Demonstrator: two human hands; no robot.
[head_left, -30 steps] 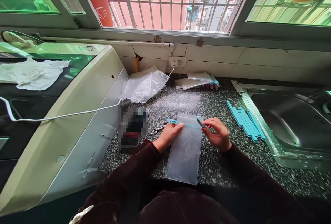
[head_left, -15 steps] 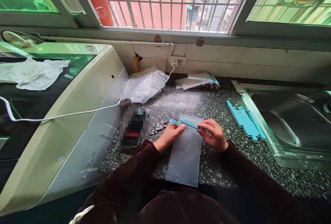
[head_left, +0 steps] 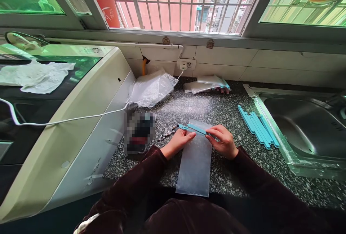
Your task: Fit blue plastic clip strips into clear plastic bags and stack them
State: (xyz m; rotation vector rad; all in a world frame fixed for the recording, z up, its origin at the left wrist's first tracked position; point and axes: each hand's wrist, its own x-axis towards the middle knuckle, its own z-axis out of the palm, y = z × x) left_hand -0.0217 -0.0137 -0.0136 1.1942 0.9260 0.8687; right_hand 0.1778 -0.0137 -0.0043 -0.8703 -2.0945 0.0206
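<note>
A frosted clear plastic bag [head_left: 194, 171] lies over the counter in front of me, its upper end between my hands. Across that end runs a light blue bag clip [head_left: 198, 129], its two arms folded towards each other with the bag between them. My left hand [head_left: 177, 142] pinches the bag and the clip's left part, thumb on top and fingers hidden underneath. At the clip's other end, my right hand [head_left: 223, 142] grips the upper arm between thumb and fingers. Whether the clip is latched cannot be made out.
Several blue bag clips [head_left: 258, 127] lie on the right beside the metal sink [head_left: 294, 118]. Plastic bags [head_left: 154, 88] and a clipped stack [head_left: 207, 84] rest by the wall. A pixelated dark object [head_left: 140, 133] and a beaded strand [head_left: 167, 133] lie left. A white cable [head_left: 75, 119] crosses the appliance.
The clip's upper arm, earlier raised at the right, has swung down across the bag. My right hand moved slightly left with it. My left hand shifted slightly right.
</note>
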